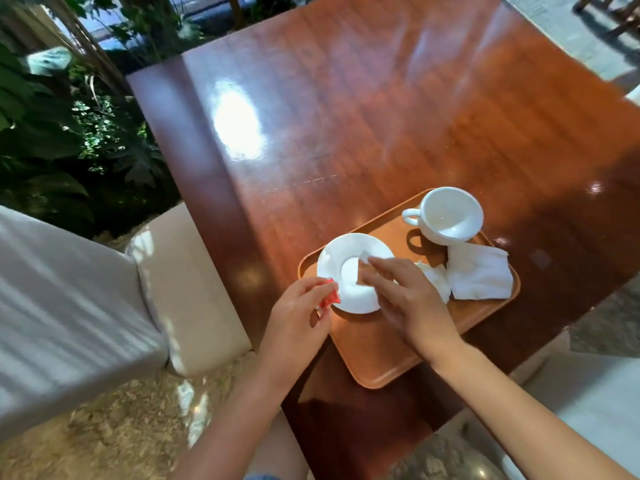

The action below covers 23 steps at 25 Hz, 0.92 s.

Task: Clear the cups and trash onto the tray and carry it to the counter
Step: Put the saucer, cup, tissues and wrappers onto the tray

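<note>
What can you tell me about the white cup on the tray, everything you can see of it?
The white cup looks like glossy ceramic, wide and rounded, with one loop handle pointing left in the picture. It stands upright at the far end of the orange tray, and no drink shows inside. It sits directly on the tray, not on the saucer. A white napkin lies just in front of it. Neither hand touches it.

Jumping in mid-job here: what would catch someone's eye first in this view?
Probably the orange tray at the near right corner of the glossy wooden table, carrying a white saucer, an empty white cup at its far end and crumpled napkins. Next, the two hands: the left hand pinches a small red wrapper beside the saucer, while the right hand reaches over the saucer.
</note>
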Tool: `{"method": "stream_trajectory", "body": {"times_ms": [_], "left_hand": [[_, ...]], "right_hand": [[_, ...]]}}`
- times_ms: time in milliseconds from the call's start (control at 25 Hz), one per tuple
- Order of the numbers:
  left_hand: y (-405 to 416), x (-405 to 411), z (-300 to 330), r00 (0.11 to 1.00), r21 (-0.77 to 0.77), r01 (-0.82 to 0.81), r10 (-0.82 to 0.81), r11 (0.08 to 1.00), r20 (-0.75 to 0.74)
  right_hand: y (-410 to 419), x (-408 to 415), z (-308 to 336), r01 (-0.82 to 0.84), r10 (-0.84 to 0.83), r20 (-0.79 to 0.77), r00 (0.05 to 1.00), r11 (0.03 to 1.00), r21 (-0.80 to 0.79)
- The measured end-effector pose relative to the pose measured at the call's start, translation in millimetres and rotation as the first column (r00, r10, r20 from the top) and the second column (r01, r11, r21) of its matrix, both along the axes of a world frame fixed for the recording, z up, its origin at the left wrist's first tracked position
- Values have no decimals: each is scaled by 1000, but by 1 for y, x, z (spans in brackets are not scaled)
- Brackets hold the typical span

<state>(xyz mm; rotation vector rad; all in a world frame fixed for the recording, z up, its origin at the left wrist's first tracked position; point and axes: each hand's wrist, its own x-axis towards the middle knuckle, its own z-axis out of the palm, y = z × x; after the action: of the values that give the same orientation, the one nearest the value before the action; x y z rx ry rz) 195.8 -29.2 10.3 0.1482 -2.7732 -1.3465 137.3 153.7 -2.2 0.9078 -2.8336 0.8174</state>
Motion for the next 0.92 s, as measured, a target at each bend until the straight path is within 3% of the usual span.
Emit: {"method": "stream_trajectory", "body": {"times_ms": [160, 560, 680, 800, 920], "left_hand": [[41, 19, -10, 999, 24, 24, -24, 999, 31], [77, 41, -39, 982, -224, 111, -73, 968, 171], [80, 44, -39, 990, -342, 100, -59, 934, 127], [84, 51, -36, 999, -342, 27, -17, 939, 33], [98, 62, -35, 995, -377, 74, -96, 923, -40]], "right_hand": [[43, 38, -10, -50, 51, -19, 999, 996, 76], [64, 49, -32, -96, 101, -12, 995, 977, 191], [65, 47, -32, -98, 99, -1, 995, 983, 154], [71, 45, -31, -120, 124, -20, 992, 984, 128], [83, 44, -29, -163, 166, -54, 985, 985, 58]]}}
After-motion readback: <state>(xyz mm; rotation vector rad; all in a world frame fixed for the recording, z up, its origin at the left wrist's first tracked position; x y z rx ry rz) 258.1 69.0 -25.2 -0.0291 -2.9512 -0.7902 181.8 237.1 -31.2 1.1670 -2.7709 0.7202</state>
